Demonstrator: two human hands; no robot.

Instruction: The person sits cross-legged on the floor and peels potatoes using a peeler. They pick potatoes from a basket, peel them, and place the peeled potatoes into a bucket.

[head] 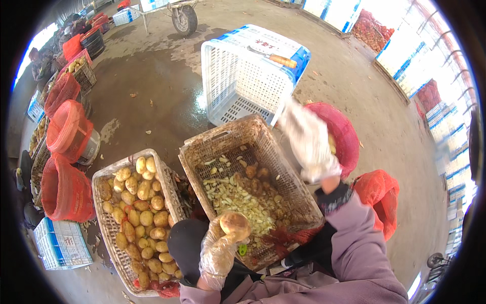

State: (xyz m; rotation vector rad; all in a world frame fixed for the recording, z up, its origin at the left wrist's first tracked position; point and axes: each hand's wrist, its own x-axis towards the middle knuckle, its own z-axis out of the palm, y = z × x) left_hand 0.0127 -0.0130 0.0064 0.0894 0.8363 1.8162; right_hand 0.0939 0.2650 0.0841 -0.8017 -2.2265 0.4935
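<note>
My left hand (218,247), in a clear plastic glove, grips a potato (234,224) above the near end of a dirty plastic crate (222,137). Pale potato cuttings (243,201) and brown lumps cover much of that crate's floor. Motion blurs my right hand (309,140), in a white glove, beside the crate's right wall. It partly covers a pink mesh bag (347,129) with pale pieces inside; whether its fingers hold anything cannot be made out. A small green object (242,249) lies at the crate's near end. To the left stands a crate of whole potatoes (146,217).
A wooden-handled curved knife (283,60) lies on a white-and-blue crate (250,76) turned on its side. Red mesh bags (68,188) line the left, another (379,201) the right. Farther back are a wheelbarrow (184,21), wet floor (152,83) and people (41,62).
</note>
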